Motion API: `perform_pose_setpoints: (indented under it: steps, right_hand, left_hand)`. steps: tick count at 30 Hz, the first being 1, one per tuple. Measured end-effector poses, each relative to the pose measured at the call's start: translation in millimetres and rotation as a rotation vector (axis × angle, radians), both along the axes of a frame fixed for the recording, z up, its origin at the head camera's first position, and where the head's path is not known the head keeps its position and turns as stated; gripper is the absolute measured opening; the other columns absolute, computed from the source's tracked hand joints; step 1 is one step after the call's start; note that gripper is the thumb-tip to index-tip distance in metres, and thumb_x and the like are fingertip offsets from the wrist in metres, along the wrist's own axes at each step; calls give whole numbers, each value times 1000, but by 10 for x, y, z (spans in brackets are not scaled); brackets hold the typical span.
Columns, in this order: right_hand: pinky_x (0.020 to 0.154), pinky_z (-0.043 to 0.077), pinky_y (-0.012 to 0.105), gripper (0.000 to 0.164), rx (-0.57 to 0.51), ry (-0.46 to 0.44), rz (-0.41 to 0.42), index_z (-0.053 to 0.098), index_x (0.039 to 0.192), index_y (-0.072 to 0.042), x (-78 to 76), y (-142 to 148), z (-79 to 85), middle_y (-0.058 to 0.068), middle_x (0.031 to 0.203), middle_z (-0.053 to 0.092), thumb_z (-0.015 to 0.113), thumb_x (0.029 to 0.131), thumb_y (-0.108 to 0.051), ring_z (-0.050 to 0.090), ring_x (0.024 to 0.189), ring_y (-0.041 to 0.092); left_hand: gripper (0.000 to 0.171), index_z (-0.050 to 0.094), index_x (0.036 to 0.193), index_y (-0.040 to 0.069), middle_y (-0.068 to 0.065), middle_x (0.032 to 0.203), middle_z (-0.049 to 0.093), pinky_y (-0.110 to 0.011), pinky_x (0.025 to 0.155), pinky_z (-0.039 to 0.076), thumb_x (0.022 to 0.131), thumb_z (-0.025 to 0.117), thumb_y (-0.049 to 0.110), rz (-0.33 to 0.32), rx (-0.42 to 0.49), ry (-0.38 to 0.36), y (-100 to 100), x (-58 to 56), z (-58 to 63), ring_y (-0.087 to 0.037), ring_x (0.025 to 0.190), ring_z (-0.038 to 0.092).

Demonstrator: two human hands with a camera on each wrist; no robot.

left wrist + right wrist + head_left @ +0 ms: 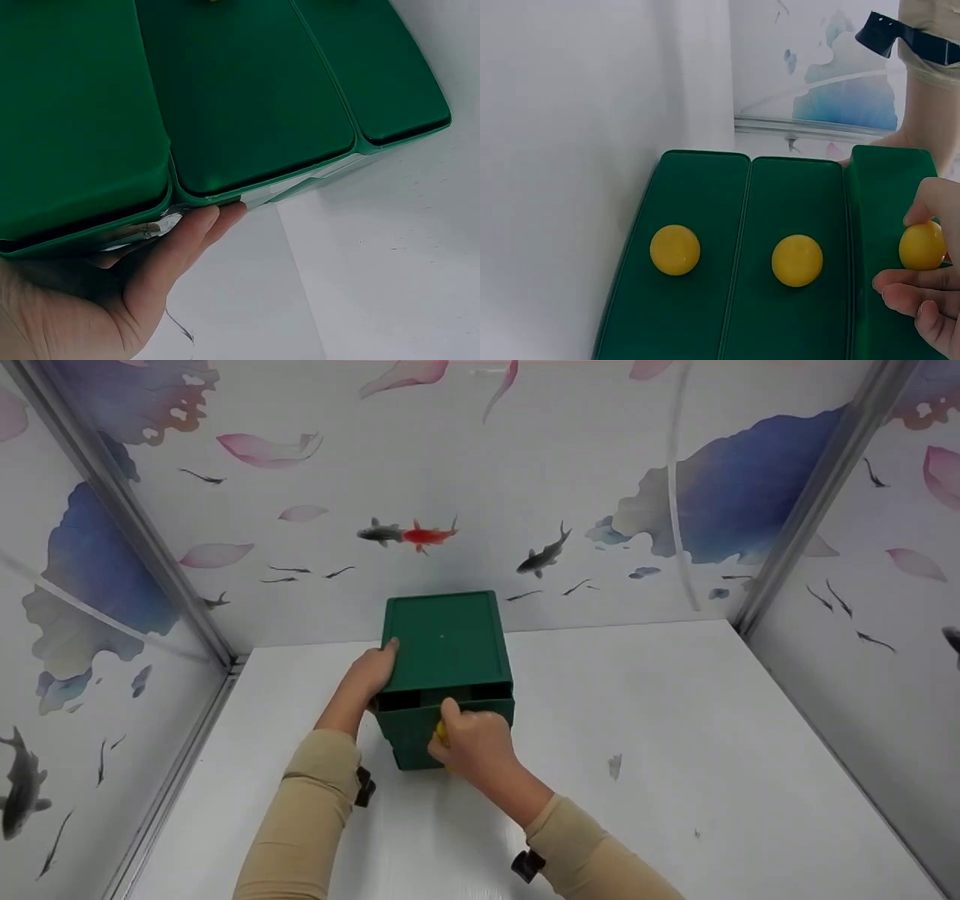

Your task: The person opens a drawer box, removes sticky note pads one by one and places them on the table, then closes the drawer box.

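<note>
A green box with three drawers (448, 641) stands on the white table against the back wall. Each drawer front bears a round yellow knob, seen on the lower drawers (797, 260) in the right wrist view. The top drawer (885, 195) juts out past the others, showing a dark gap under the box's top. My right hand (480, 742) pinches its yellow knob (922, 246) between thumb and fingers. Along the box's left side rests my left hand (373, 671), thumb at the top edge. In the left wrist view its fingers (191, 236) lie extended against the side.
The white tabletop (675, 735) has a small grey scuff (615, 766) right of the box. Printed walls (480, 472) with fish and petals enclose the table at the back and sides. Metal frame posts (172, 562) run up the corners.
</note>
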State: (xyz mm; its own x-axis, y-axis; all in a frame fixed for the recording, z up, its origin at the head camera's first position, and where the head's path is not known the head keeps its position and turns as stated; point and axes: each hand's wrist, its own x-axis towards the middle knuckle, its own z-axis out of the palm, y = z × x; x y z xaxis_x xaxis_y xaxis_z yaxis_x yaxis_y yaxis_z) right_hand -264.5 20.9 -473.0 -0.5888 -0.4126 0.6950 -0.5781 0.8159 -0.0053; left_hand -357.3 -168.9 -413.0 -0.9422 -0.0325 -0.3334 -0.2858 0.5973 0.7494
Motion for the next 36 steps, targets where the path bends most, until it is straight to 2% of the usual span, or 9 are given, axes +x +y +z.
perform_pose_setpoints:
  steps: [9,19,28,32,36]
  right_hand:
    - [36,27,17,35,-11,43,22,46,78,-12,96,26,-25,-6,49,31,77,75,-26,33,38,8]
    - [37,22,18,33,0,117,51,47,75,-12,213,53,-32,-6,47,31,77,69,-23,31,38,6]
    - [39,12,17,38,22,174,54,48,74,-13,304,67,-37,-8,50,21,82,65,-26,17,42,4]
    - [39,10,17,36,31,172,77,47,74,-13,338,79,-21,-9,50,22,81,66,-23,14,43,3]
    - [38,13,17,32,43,145,88,45,73,-14,376,101,-11,-7,47,27,76,68,-19,20,39,4]
  left_hand:
    - [74,34,147,-2,-30,118,54,-50,70,58,102,21,56,-2,8,-23,4,-23,-2,-41,93,63]
    - [75,35,146,-4,-30,114,56,-47,60,59,103,21,56,-2,8,-17,2,-45,-11,-40,84,66]
    - [75,35,147,-2,-30,116,55,-47,59,59,102,21,57,5,18,-20,4,-40,-20,-40,84,66]
    - [75,37,145,-2,-29,115,56,-47,59,59,102,21,57,8,17,-30,-4,-43,-21,-39,82,66]
    - [74,38,144,-3,-29,114,56,-46,58,59,102,21,56,10,22,-24,3,-47,-19,-39,80,66]
